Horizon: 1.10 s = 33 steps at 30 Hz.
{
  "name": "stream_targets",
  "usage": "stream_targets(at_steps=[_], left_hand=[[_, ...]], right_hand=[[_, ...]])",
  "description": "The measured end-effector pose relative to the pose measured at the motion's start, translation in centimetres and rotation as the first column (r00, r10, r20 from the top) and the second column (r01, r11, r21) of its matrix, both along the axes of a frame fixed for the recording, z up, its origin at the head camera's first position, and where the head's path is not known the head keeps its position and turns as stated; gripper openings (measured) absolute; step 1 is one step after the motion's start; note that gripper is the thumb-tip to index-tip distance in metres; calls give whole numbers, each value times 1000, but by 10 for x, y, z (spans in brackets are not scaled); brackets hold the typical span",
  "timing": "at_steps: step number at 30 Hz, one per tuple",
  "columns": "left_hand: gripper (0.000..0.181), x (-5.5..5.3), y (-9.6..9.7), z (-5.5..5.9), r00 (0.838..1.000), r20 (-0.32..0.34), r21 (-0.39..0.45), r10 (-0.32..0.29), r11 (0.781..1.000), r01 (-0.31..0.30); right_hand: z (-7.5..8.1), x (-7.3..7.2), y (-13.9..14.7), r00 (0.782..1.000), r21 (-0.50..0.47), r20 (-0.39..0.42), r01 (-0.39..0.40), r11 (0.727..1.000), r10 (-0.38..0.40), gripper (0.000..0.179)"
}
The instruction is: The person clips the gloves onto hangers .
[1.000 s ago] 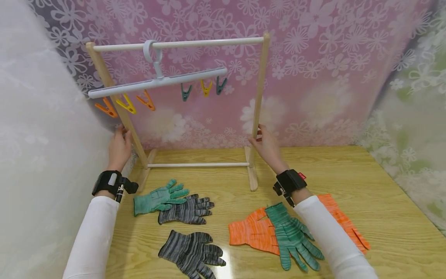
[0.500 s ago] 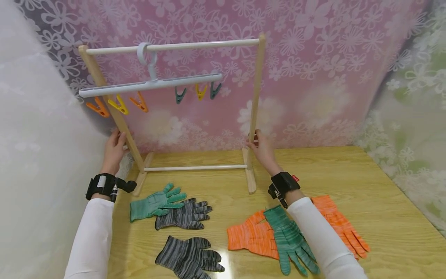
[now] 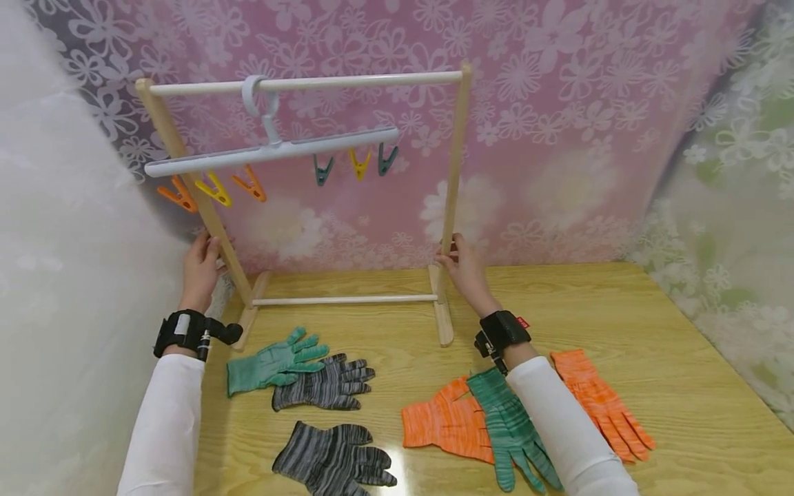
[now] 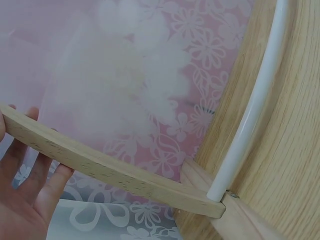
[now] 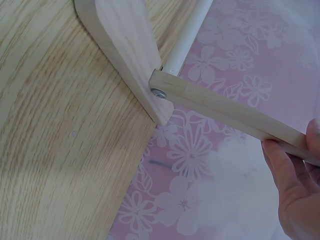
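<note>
A wooden rack [image 3: 456, 172] with white crossbars stands at the back of the table. My left hand [image 3: 200, 275] grips its left post [image 4: 100, 165] at the lower part, fingers [image 4: 55, 187] behind and below the wood. On the other side, my right hand [image 3: 468, 272] holds the right post [image 5: 220, 107], with fingers and thumb on opposite faces. From the top bar hangs a pale grey hanger [image 3: 273, 149], tilted with its left end lower. Orange, yellow and dark green clips [image 3: 322, 170] dangle under it, holding nothing.
Green [image 3: 273, 365] and grey striped gloves [image 3: 329, 458] lie on the table front left. An orange glove [image 3: 443, 420], partly under a dark green glove [image 3: 509, 420], and another orange glove [image 3: 598, 403] lie right. A pink floral backdrop [image 3: 558, 138] stands close behind the rack.
The whole scene has shifted slightly left and down in the head view. The hanger has swayed a little on the bar. Both hands keep their grip on the posts.
</note>
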<state>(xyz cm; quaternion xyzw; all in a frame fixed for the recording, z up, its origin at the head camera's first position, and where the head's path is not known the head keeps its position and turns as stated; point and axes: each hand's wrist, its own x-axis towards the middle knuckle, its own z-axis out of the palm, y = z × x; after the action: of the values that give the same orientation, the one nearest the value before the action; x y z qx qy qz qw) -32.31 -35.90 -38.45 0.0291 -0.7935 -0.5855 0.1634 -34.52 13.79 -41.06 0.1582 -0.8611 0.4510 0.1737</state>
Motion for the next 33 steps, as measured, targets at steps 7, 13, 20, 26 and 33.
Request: stream_targets(at_steps=[7, 13, 20, 26, 33], left_hand=[[55, 0, 3, 2, 1000, -2, -7, -14, 1000, 14], [53, 1, 10, 0, 999, -49, -63, -14, 998, 11], [50, 2, 19, -5, 996, -82, -70, -43, 997, 37], [51, 6, 35, -3, 989, -121, -63, -88, 995, 81], [49, 4, 48, -6, 985, -135, -84, -105, 992, 94]], right_hand=[[0, -1, 2, 1000, 35, 15, 27, 999, -27, 37], [0, -1, 12, 999, 43, 17, 41, 998, -42, 38], [-4, 0, 24, 999, 10, 19, 39, 999, -39, 40], [-6, 2, 39, 997, 10, -24, 70, 997, -70, 40], [-10, 1, 55, 994, 16, -53, 92, 996, -91, 36]])
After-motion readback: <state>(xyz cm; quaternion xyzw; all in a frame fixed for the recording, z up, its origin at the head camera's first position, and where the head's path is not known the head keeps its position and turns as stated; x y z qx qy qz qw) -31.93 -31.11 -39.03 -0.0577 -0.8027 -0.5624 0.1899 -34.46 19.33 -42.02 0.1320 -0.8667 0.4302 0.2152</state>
